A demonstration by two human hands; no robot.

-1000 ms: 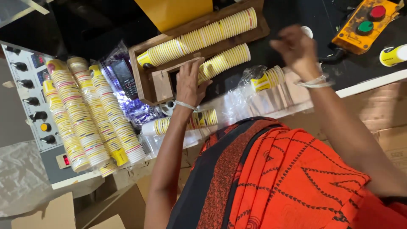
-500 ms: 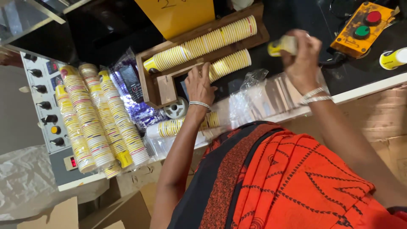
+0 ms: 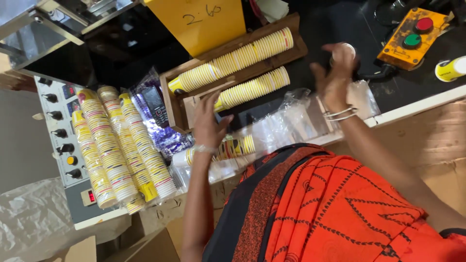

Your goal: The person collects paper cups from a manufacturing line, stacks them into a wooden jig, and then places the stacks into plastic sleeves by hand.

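Observation:
My left hand [image 3: 208, 127] lies flat with fingers spread on the near end of the wooden tray [image 3: 171, 104], touching the lower row of nested yellow-striped paper cups [image 3: 252, 88]. A longer row of the same cups [image 3: 233, 59] lies in the slot behind it. My right hand [image 3: 335, 80], blurred, hovers over the black machine top with fingers apart and nothing visibly in it. A small white round thing [image 3: 347, 48] shows just past its fingertips. A short stack of cups in clear plastic [image 3: 233, 148] lies below my left wrist.
Several long stacks of cups [image 3: 121, 150] lie on the left beside a grey panel of knobs [image 3: 60, 131]. Crumpled clear plastic bags [image 3: 286, 123] cover the bench edge. A yellow box with a red and a green button [image 3: 410, 36] sits far right, with a yellow board [image 3: 204, 22] at the top.
My right hand held a short yellow cup stack half a second ago; now it shows none and has shifted slightly right. My left hand stays at the tray's lower row.

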